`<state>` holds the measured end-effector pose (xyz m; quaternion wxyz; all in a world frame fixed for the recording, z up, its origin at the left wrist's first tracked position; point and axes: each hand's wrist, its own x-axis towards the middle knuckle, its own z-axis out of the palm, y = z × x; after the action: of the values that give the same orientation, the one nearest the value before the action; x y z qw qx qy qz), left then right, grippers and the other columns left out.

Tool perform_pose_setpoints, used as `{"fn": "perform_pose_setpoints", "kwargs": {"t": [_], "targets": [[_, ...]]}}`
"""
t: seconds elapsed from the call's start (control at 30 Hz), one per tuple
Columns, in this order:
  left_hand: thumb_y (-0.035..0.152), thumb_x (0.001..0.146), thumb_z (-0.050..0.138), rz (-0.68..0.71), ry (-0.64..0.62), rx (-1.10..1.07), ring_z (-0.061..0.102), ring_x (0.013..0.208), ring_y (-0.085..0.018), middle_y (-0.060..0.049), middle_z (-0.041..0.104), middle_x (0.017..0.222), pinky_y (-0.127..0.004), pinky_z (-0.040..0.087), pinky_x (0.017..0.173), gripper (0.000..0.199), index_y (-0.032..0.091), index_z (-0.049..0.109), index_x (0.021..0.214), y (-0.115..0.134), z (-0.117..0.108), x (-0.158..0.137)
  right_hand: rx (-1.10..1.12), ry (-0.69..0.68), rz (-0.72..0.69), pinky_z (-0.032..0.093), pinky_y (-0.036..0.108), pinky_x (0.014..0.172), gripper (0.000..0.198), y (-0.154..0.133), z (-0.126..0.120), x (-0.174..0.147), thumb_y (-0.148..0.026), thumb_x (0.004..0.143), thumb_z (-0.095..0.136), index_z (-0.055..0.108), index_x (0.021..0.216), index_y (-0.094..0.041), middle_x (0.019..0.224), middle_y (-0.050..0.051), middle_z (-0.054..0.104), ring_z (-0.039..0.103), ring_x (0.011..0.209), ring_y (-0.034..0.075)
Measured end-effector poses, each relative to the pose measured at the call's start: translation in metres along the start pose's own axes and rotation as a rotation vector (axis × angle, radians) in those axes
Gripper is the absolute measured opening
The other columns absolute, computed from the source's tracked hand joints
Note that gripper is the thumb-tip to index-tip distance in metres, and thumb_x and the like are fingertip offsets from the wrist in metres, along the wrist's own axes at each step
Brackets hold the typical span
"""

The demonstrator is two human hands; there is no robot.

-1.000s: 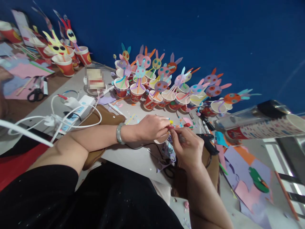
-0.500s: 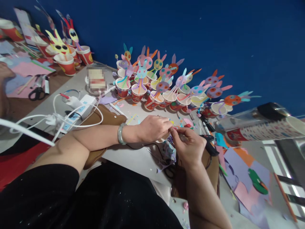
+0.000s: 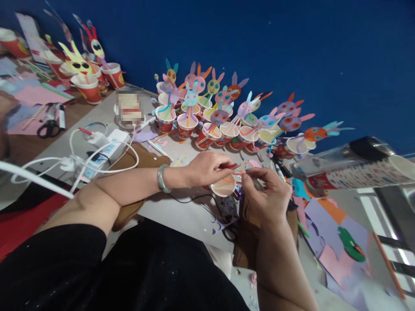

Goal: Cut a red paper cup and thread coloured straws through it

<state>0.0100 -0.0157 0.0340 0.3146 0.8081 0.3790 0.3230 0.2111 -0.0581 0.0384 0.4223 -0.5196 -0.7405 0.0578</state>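
My left hand (image 3: pixel 207 168), with a bangle on its wrist, has its fingers closed on a thin reddish strip (image 3: pixel 236 166) that sticks out to the right. Thumb and index finger of my right hand (image 3: pixel 269 192) are brought together just beside the strip's end; what they pinch is too small to make out. Below my left fingers stands a paper cup (image 3: pixel 223 186), its pale inside showing. Scissors and purple paper scraps (image 3: pixel 223 222) lie between the cup and the brown cloth under my right wrist.
Behind my hands stand several red paper cups (image 3: pixel 207 137) with paper rabbit heads. A clear bottle (image 3: pixel 346 166) is at the right, beside coloured paper sheets (image 3: pixel 333 242). A white power strip (image 3: pixel 105 153) with looping cables lies left. Another person's hand (image 3: pixel 7 108) shows at the left edge.
My hands have drawn apart, the right one moving to the right. The cup beneath them and the reddish strip now show more clearly.
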Motion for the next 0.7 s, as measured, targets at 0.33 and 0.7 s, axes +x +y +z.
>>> {"fn": "perform_pose_setpoints", "kwargs": {"t": [0.33,0.7], "targets": [[0.029,0.097,0.050,0.066,-0.079,0.253,0.068,0.085,-0.020,-0.009,0.076,0.093,-0.031,0.044,0.073,0.025,0.015,0.070,0.090,-0.003,0.011,-0.002,-0.217,-0.069,-0.252,0.051,0.030,0.065,0.012,-0.012,0.011,-0.010,-0.025,0.096,0.063,0.067,0.086,-0.021,0.075,0.005,0.074,0.069,0.067,0.018],[0.023,0.094,0.046,0.268,-0.157,0.191,0.068,0.090,-0.022,-0.013,0.074,0.098,-0.032,0.048,0.079,0.027,0.012,0.070,0.102,-0.007,0.008,-0.002,-0.187,0.001,-0.156,0.049,0.028,0.058,0.015,-0.013,0.007,-0.009,-0.029,0.091,0.071,0.068,0.079,-0.021,0.071,0.003,0.076,0.070,0.060,0.018]]}}
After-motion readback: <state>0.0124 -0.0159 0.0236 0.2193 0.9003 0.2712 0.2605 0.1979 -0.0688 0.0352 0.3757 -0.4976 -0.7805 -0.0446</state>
